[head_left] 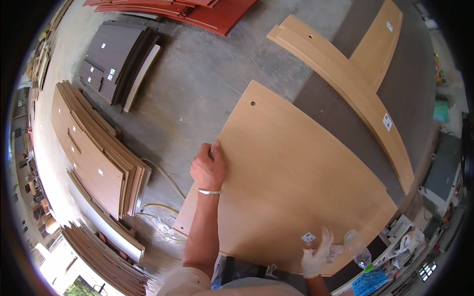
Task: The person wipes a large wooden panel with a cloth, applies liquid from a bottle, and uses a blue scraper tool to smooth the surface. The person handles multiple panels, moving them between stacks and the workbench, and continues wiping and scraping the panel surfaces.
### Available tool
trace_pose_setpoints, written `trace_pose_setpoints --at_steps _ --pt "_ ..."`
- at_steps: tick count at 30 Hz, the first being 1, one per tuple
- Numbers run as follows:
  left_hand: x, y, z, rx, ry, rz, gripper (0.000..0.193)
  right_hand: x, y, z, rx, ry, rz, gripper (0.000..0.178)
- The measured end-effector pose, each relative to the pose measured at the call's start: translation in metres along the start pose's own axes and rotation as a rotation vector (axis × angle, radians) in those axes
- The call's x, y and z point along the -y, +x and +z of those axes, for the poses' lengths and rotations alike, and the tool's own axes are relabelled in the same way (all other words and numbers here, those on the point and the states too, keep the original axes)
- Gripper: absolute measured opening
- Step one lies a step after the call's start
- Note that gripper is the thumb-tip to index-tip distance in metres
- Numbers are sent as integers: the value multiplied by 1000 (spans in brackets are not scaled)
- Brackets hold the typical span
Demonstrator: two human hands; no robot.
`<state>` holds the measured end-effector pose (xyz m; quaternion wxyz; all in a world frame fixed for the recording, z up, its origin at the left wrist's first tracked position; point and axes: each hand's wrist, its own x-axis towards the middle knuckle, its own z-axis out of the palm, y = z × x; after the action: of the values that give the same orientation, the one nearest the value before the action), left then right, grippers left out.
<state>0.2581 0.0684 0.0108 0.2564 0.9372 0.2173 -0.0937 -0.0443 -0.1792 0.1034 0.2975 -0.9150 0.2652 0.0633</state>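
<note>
Pale wood-grain panel (291,167) gripped at its left edge, the other hand open beside the label

Broad and slightly curved along its far right side, the wood-grain panel lies across the middle of the view, directly in front of the person. One round hole shows near its far corner, another near its lower left corner. The bare left hand (208,166) is curled over the left edge, fingers bent tight and thumb along the top face; a silver bangle (210,192) circles that wrist. The right hand (316,256), in a whitish glove, is opened out over the near part of the panel, just beside a small white label (308,237). Whether its fingers press on the surface cannot be told.

Beyond the panel, a curved wood strip (345,91) rests across dark brown boards (328,103), with a second light wood piece (377,52) past it. To the right of the gloved hand is a clear plastic bottle (363,256) with a green cap (369,268), near a blue patterned item (370,282). Across the grey concrete floor (207,64) stand a dark grey stack (111,54), a tan board stack (91,148) and red boards (217,17). A yellowish hose (165,205) loops left of the panel.
</note>
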Motion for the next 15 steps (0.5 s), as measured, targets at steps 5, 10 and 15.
trace_pose_setpoints --at_steps 5,10,15 --pt "-37 26 22 -127 -101 277 31 89 173 52 -44 282 -462 35" --pt "-36 76 5 476 -510 81 27 178 321 88 -71 397 -749 34" --pt "-44 87 16 341 -547 188 25 214 383 123 184 362 -796 35"
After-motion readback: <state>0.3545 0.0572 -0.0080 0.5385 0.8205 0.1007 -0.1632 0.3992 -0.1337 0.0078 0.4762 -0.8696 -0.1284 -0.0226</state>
